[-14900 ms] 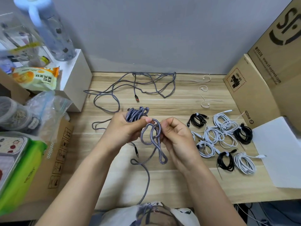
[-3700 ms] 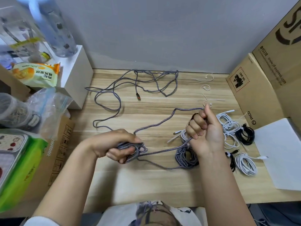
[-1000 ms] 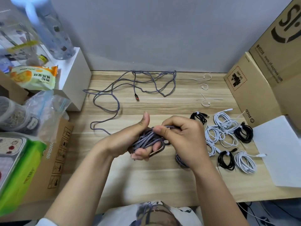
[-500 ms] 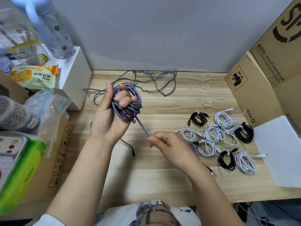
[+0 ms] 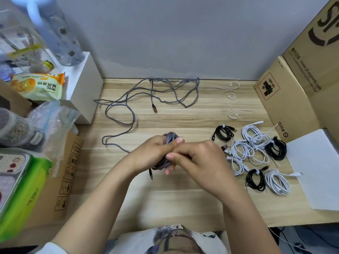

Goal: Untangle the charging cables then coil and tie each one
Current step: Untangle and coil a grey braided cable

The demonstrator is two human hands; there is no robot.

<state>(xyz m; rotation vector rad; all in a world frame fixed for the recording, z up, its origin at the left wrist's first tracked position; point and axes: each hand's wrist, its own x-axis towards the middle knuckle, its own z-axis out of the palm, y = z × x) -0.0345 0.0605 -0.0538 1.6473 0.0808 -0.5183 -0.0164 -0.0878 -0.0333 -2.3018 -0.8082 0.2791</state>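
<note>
Grey braided cable: sitting as a gathered bundle between both hands above the middle of the wooden desk; one plug end is hanging out below the left wrist; a loose length is trailing left and back across the boards.
Left hand: wrapping its fingers round the bundle, thumb lying along the top with the nail facing up; gripping, not spread.
Right hand: curling over the bundle from the right, fingertips meeting the left thumb and pinching at the coil; what lies under the fingers is hidden.
Second grey cable: lying loose and looped at the back of the desk, its red-tipped plug resting on the boards.
Finished coils: black bundles and white bundles are sitting tied in a cluster just right of the right hand.
White ties: lying spare near the back right, well apart from the hands.
Surroundings: cardboard boxes are standing at right; a white sheet is lying beside the coils.
</note>
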